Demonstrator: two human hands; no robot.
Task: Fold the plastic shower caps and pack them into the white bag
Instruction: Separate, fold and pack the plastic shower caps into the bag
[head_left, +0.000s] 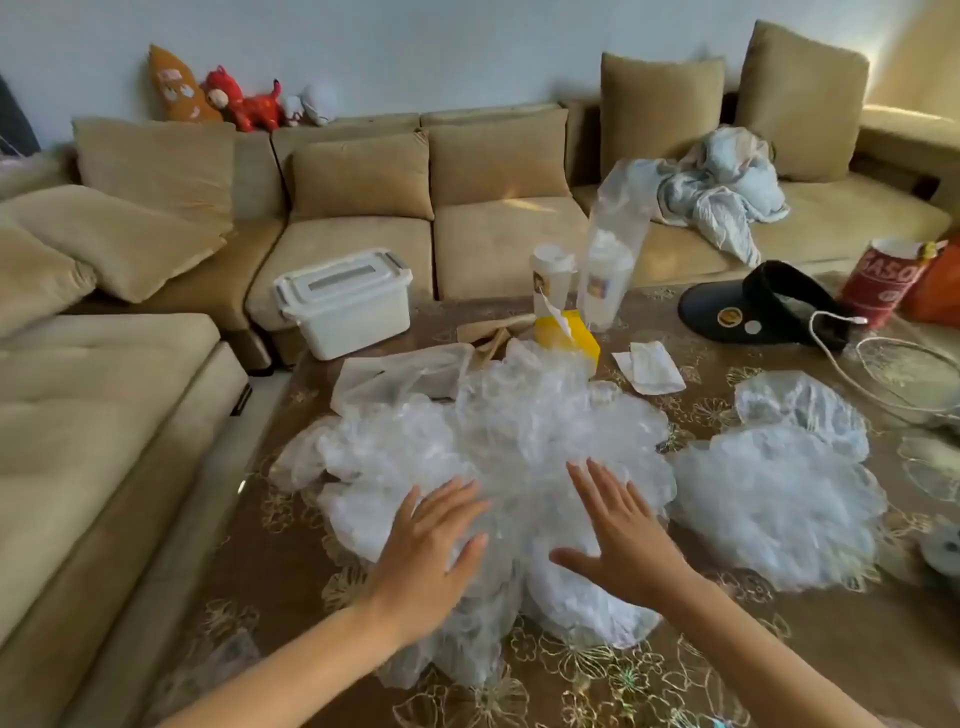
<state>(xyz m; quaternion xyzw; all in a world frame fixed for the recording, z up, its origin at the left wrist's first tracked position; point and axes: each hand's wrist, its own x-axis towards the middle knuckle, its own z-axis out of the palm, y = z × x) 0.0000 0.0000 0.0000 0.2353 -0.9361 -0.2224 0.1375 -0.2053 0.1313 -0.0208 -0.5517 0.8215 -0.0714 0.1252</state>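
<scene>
Caps (crinkly clear plastic) in ruffled heap

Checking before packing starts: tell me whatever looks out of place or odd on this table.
Nothing spilled or broken. The caps sprawl unfolded under the left hand and right hand; a second heap lies apart to the right. The white bag lies crumpled behind them. A visor and cable clutter the far right.

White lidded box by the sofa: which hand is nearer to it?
Left. The left hand lies on the shower cap pile, below-right of the white lidded box; the right hand lies farther right.
</scene>
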